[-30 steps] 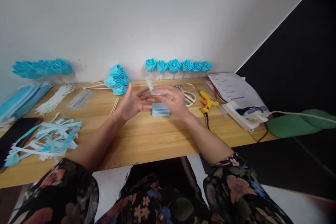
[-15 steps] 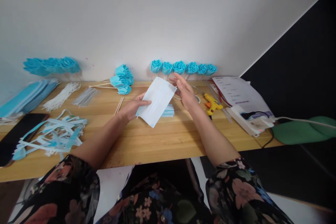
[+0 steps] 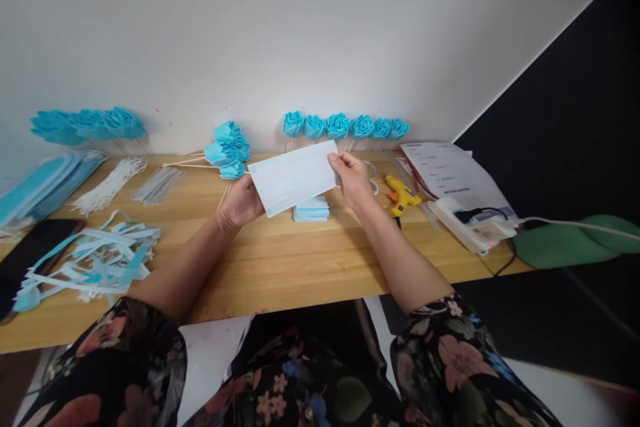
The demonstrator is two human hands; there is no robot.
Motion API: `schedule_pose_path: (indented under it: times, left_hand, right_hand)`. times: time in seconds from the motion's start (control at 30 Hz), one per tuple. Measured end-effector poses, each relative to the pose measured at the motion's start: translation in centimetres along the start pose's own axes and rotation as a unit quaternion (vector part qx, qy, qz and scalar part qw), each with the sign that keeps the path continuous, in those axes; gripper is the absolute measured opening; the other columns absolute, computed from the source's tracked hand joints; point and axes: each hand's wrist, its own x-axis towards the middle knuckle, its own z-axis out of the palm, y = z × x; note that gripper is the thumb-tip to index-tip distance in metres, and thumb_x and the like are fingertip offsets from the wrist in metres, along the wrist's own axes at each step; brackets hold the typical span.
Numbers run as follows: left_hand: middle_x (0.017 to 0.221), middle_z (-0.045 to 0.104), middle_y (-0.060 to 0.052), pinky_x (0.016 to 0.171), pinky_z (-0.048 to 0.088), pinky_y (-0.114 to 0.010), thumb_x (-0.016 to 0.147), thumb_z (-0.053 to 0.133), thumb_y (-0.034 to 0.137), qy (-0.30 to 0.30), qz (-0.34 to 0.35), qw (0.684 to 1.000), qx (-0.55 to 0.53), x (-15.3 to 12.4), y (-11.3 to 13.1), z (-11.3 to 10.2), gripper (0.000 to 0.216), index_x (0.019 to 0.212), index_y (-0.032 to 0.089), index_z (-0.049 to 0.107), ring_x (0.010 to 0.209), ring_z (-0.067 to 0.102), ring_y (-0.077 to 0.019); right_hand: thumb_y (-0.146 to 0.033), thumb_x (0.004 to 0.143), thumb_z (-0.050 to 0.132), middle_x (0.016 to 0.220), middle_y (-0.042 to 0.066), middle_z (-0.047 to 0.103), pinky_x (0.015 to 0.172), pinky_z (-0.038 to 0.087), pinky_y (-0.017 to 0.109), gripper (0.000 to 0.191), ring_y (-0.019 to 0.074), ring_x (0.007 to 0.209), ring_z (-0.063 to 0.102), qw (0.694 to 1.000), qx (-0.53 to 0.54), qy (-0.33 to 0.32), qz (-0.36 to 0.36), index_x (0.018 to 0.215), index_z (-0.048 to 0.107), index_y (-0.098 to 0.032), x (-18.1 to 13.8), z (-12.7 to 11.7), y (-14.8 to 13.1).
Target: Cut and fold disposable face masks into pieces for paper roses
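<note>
A wood-grained table (image 3: 300,273) stands against a pale grey wall (image 3: 240,33).

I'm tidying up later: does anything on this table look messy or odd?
Yes: the blue-and-white strips lie tangled at the left, partly over the dark phone, unlike the neat pale-blue stack.

- I'm at a craft workspace here, a wooden bench (image 3: 280,273) against a pale wall (image 3: 300,33)!
- Blue flowers (image 3: 338,126) on sticks line up before me.
- Yellow glue gun (image 3: 403,195) to my right, near a power strip (image 3: 456,228).
- Over left, a heap of cut strips (image 3: 135,265)!
</note>
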Motion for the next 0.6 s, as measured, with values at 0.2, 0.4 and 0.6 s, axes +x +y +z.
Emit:
schedule_pose_path:
  times: [0.2,0.4,0.6]
  left_hand:
    - [0.117,0.073,-0.011,0.095,0.054,-0.041,0.078,0.079,0.039,-0.096,-0.032,0.970,0.221,-1.0,-1.5,2.7,0.054,0.128,0.024,0.064,0.103,0.069,-0.0257]
    - [0.085,0.070,-0.007,0.077,0.053,-0.031,0.081,0.072,0.055,-0.045,0.072,0.959,0.269,-1.6,-1.8,4.9,0.041,0.094,0.017,0.071,0.078,0.063,-0.0179]
    - [0.058,0.053,-0.001,0.062,0.048,-0.030,0.092,0.056,0.052,0.159,0.160,0.961,0.161,-0.4,-3.4,4.5,0.043,0.063,0.019,0.055,0.058,0.051,-0.0149]
  right_hand:
    - [-0.053,0.079,0.071,0.066,-0.005,0.053,0.055,0.035,0.023,0.036,0.0099,0.059,0.044,1.000,0.005,0.012,-0.020,0.076,0.059,-0.020,-0.7,1.1,1.0]
    - [-0.055,0.087,0.060,0.065,-0.004,0.046,0.055,0.032,0.023,0.036,0.0109,0.061,0.040,0.996,-0.064,0.026,-0.063,0.076,0.057,-0.020,-1.4,1.6,1.4]
    - [-0.050,0.091,0.057,0.064,-0.005,0.040,0.056,0.031,0.024,0.037,0.0104,0.061,0.037,0.982,-0.143,-0.017,-0.122,0.070,0.054,-0.020,-1.8,1.8,1.3]
